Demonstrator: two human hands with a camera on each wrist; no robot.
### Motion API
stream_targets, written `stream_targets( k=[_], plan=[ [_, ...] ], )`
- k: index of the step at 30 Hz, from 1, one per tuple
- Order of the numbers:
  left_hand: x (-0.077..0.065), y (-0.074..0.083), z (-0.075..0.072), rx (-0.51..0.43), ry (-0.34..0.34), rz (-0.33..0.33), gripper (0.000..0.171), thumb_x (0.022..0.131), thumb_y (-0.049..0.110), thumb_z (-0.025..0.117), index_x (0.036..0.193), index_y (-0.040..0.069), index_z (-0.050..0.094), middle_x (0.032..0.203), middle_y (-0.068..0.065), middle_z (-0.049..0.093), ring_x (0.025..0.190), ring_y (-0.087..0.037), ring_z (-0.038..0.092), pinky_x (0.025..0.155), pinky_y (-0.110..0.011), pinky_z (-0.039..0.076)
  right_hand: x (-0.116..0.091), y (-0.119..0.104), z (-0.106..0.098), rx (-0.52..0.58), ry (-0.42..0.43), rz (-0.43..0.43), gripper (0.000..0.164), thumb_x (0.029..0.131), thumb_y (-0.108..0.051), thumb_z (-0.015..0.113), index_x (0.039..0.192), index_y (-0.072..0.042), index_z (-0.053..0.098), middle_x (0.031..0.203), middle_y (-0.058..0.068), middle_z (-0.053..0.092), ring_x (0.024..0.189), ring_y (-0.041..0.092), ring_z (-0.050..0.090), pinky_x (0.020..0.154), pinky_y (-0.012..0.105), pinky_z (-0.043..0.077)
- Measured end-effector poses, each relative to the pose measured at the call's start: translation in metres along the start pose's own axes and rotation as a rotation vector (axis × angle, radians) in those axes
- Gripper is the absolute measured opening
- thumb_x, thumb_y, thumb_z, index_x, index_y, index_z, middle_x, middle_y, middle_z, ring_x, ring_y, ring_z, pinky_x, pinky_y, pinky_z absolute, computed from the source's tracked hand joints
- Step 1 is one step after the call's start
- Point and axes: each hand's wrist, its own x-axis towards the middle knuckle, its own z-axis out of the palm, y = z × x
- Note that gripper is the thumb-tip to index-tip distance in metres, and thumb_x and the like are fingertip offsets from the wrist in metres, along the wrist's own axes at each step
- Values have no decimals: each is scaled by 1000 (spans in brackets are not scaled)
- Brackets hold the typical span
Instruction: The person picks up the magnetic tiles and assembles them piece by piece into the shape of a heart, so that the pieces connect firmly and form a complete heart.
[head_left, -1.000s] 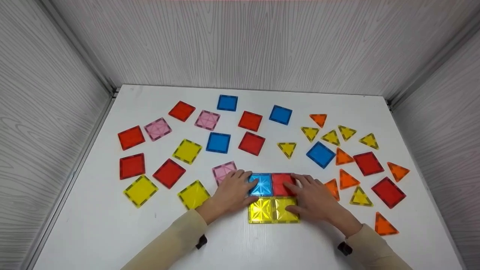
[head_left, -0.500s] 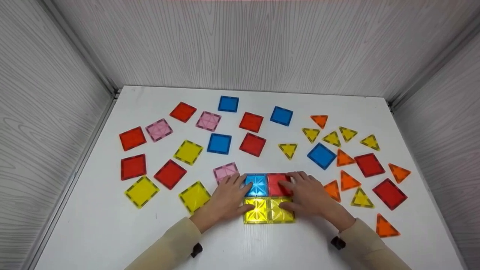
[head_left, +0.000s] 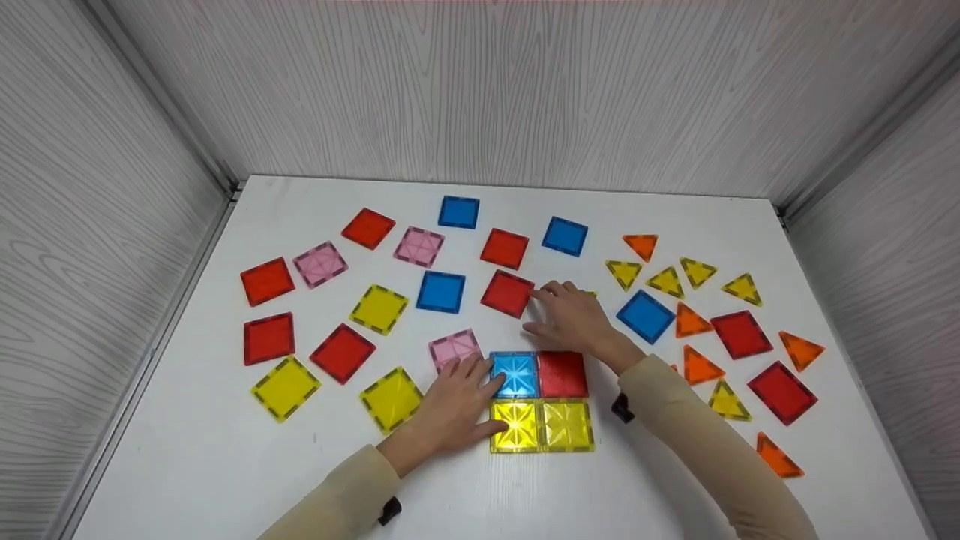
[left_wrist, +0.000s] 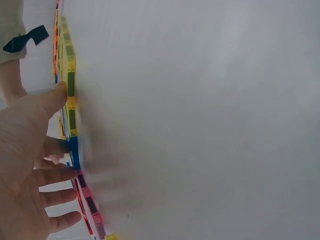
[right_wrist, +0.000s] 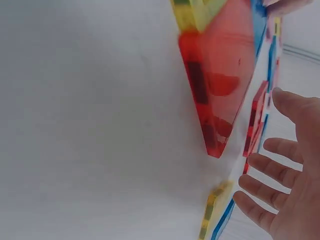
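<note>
Four-part block of square magnetic tiles lies flat near the front: a blue tile, a red tile and two yellow tiles, edge to edge. My left hand rests at the block's left side, thumb on the yellow part and a fingertip on the blue; the left wrist view shows the thumb at the yellow edge. Beyond the block, my right hand reaches with spread fingers beside a loose red square tile. Its fingers hold nothing in the right wrist view.
Loose red, blue, pink and yellow squares lie to the left and back; a pink tile is partly behind the left hand. Several orange and yellow triangles are scattered right, with a blue square among them. Walls enclose the white table.
My right hand has left the block and moved away from me towards the loose red square. The block slid slightly left earlier; my left hand has stayed beside it.
</note>
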Motion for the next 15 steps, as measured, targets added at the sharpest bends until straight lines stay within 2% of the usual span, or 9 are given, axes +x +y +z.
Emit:
stream_targets(
  k=[7, 11, 15],
  plan=[
    [0, 0, 2, 14, 5, 2, 78, 99, 69, 55, 162, 26, 43, 169, -9, 41, 159, -33, 35, 128, -54, 35, 35, -13, 2, -33, -4, 46, 75, 95, -57, 72, 152, -12, 52, 148, 14, 58, 136, 32, 55, 111, 53, 54],
    [1, -1, 2, 1, -11, 3, 78, 99, 70, 55, 162, 27, 42, 170, -9, 41, 159, -33, 34, 128, -54, 35, 42, -16, 2, -30, -30, 61, 79, 94, -57, 72, 153, -8, 50, 147, 17, 56, 133, 32, 54, 109, 52, 56],
    [1, -3, 1, 5, -10, 3, 78, 99, 71, 54, 162, 27, 42, 170, -9, 41, 159, -33, 34, 128, -54, 35, 42, -16, 1, 32, -52, 68, 79, 92, -56, 76, 151, -8, 53, 141, 18, 56, 129, 31, 55, 103, 50, 59]
  ],
)
